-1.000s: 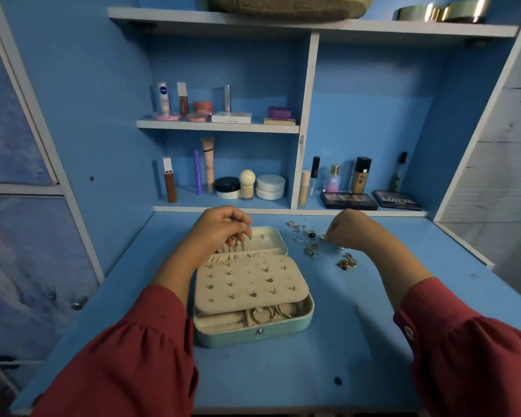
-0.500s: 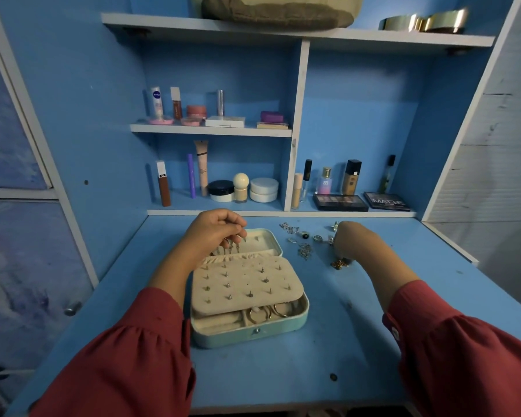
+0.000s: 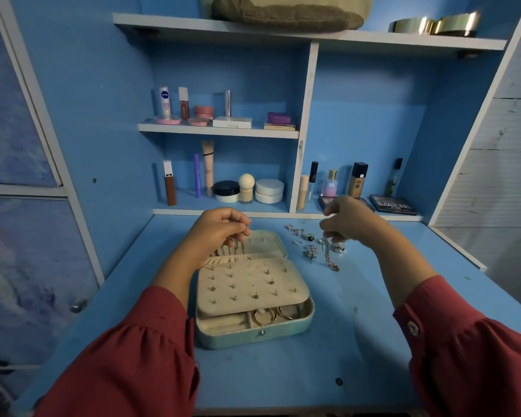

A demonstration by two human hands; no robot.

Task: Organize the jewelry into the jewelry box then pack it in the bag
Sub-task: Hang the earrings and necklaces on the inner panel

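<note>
An open mint-green jewelry box (image 3: 254,337) sits mid-table. Its cream stud panel (image 3: 250,285) carries several earrings, and gold hoops (image 3: 271,316) lie in the front compartment. Over the box's open lid (image 3: 268,243), my left hand (image 3: 215,230) pinches a thin necklace whose chains hang down at the hooks. To the right, my right hand (image 3: 348,222) is raised above a scatter of loose jewelry (image 3: 309,245) and pinches a chain (image 3: 328,257) that dangles down to the table. A brown bag (image 3: 286,15) lies on the top shelf.
Cosmetics bottles, jars and tubes (image 3: 247,188) line the lower shelf behind the box, with palettes (image 3: 393,204) at the right. More cosmetics stand on the middle shelf (image 3: 220,129). Gold bangles (image 3: 433,24) rest on the top shelf. The table edge runs near my sleeves.
My right hand has risen from the loose jewelry pile, lifting a chain that now hangs from its fingers. My left hand stays over the lid with its necklace.
</note>
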